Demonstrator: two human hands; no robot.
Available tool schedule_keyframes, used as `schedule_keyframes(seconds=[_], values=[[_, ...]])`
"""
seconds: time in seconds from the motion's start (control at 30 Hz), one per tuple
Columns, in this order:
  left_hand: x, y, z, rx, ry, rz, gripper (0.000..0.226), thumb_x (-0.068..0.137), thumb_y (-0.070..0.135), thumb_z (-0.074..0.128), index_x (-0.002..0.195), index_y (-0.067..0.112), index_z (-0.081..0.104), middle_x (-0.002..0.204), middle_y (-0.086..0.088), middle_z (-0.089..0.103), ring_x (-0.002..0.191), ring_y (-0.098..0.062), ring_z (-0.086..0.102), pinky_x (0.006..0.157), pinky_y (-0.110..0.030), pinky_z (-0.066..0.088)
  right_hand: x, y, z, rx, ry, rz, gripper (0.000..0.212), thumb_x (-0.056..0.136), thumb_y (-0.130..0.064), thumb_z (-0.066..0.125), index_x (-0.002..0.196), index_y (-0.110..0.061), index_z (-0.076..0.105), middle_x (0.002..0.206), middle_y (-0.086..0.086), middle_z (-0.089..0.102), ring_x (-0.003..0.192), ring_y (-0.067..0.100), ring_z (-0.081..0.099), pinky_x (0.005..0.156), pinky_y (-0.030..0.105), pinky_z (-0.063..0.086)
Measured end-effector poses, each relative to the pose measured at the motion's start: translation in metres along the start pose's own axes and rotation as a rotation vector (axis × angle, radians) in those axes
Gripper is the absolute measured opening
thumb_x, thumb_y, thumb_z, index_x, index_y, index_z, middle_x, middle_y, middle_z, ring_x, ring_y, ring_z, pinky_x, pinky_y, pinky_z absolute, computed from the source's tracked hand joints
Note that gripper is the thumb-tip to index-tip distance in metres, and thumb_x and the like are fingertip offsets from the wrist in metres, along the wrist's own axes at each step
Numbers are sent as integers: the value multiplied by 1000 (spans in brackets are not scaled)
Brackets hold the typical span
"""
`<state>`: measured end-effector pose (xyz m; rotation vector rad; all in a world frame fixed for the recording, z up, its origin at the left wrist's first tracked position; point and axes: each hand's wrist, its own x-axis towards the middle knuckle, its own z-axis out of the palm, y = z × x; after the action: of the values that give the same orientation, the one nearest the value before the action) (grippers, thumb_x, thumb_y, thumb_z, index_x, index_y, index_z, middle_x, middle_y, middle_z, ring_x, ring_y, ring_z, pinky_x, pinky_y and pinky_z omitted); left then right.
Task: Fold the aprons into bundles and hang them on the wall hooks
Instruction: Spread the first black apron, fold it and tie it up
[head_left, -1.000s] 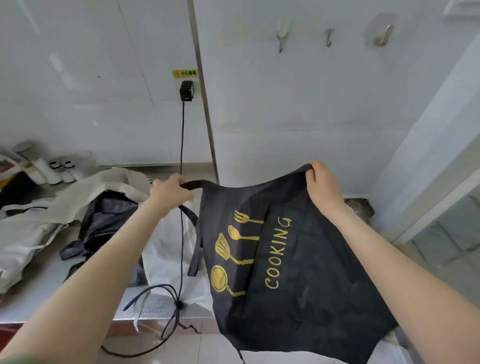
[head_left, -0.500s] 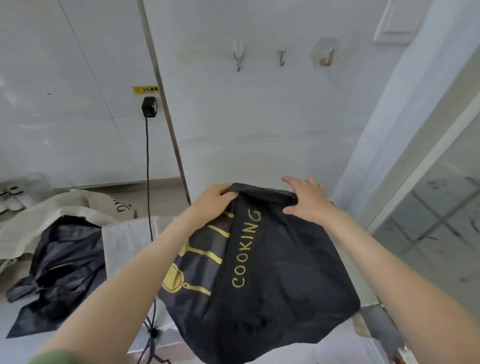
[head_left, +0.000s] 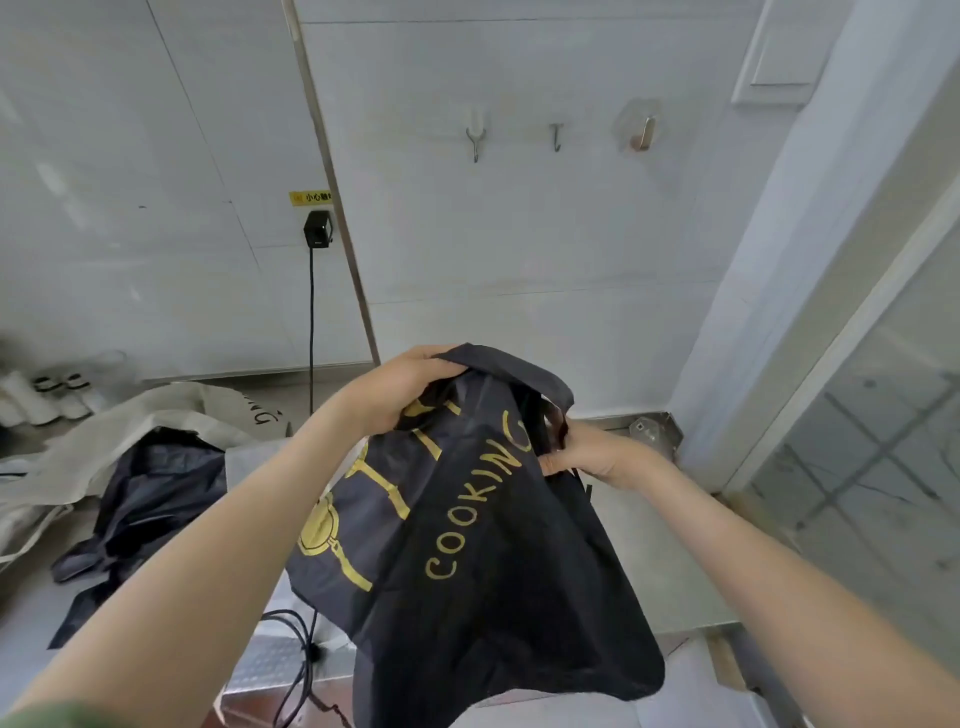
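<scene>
Gripping the black apron (head_left: 467, 545) up top with left hand (head_left: 400, 389), pinching its side with right hand (head_left: 592, 453); liable to slump open mid-air on any slackening.

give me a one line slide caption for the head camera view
Left hand and right hand bunch a black apron over a steel counter, below empty wall hooks.

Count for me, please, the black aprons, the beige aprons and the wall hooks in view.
Black aprons: 2, the COOKING apron gripped by the left hand and right hand, and a crumpled black apron on the counter.
Beige apron: 1, as far as the heap shows.
Wall hooks: 3, left hook, middle hook, right hook, all bare.
Total: 6.
</scene>
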<state>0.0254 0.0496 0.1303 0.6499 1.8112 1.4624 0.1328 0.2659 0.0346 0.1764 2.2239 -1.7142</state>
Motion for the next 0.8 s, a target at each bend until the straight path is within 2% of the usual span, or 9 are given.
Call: schedule_keyframes(seconds=[0.07, 0.17, 0.27, 0.37, 0.47, 0.53, 0.63, 0.73, 0.8], values=[[-1, 0, -1, 0, 20, -28, 24, 100, 15, 44, 99, 20, 68, 91, -1, 74, 90, -22, 67, 84, -33, 51, -3, -5, 10, -50, -126, -2, 36, 80, -4, 72, 111, -20, 63, 108, -13, 70, 104, 5, 64, 91, 21, 48], [-3, -3, -6, 29, 62, -82, 22, 101, 21, 44, 98, 23, 66, 86, 2, 75, 86, -19, 68, 80, -31, 53, -4, -9, 16, -202, -84, 44, 26, 86, 7, 58, 84, -18, 63, 78, -16, 69, 79, 1, 63, 71, 9, 46], [-5, -6, -15, 172, 50, -126, 16, 98, 24, 50, 103, 26, 65, 99, 2, 73, 96, -21, 67, 87, -33, 53, -2, -2, 8, -281, 189, 142, 19, 85, 1, 50, 72, -12, 51, 57, 1, 50, 52, 15, 46, 50, 24, 36], [-11, -3, -33, 517, -32, -162, 19, 93, 22, 60, 111, 27, 62, 106, 5, 69, 99, -16, 65, 87, -29, 51, -7, -3, -10, -287, 388, 182, 20, 93, -2, 36, 85, -14, 51, 48, 6, 48, 34, 13, 45, 40, 24, 32], [-10, -1, -49, 968, -19, -174, 20, 90, 28, 61, 106, 17, 65, 101, -2, 68, 96, -19, 63, 89, -35, 50, -15, -15, -29, -51, 505, 137, 21, 99, -3, 31, 113, -11, 44, 59, 13, 63, 48, 20, 62, 41, 26, 48], [-6, 1, -54, 1113, 116, -129, 25, 91, 34, 58, 98, 13, 68, 93, -4, 68, 91, -21, 62, 83, -34, 49, -17, -28, -39, -42, 594, 11, 27, 96, 0, 45, 121, -7, 52, 78, 4, 70, 77, 23, 67, 65, 27, 55], [-8, 8, -51, 1218, 511, -13, 24, 95, 24, 46, 84, 10, 62, 82, -6, 62, 80, -26, 57, 69, -34, 43, -30, -59, -41, -322, 723, -263, 41, 95, -1, 45, 133, -16, 52, 116, -3, 62, 112, 18, 55, 88, 23, 41], [-12, 6, -57, 1351, 930, 452, 10, 81, 2, 51, 79, 0, 61, 77, -19, 55, 77, -38, 51, 66, -39, 37, -45, -76, -33, -349, 849, -462, 39, 95, 1, 44, 132, -10, 50, 109, -1, 58, 99, 10, 51, 79, 13, 35], [-13, -7, -65, 1335, 946, 611, 12, 74, 1, 56, 82, -3, 63, 86, -23, 57, 82, -41, 51, 70, -42, 37, -52, -73, -26, -390, 916, -540, 20, 92, 3, 47, 109, -1, 56, 94, 10, 60, 85, 20, 52, 69, 19, 34]])
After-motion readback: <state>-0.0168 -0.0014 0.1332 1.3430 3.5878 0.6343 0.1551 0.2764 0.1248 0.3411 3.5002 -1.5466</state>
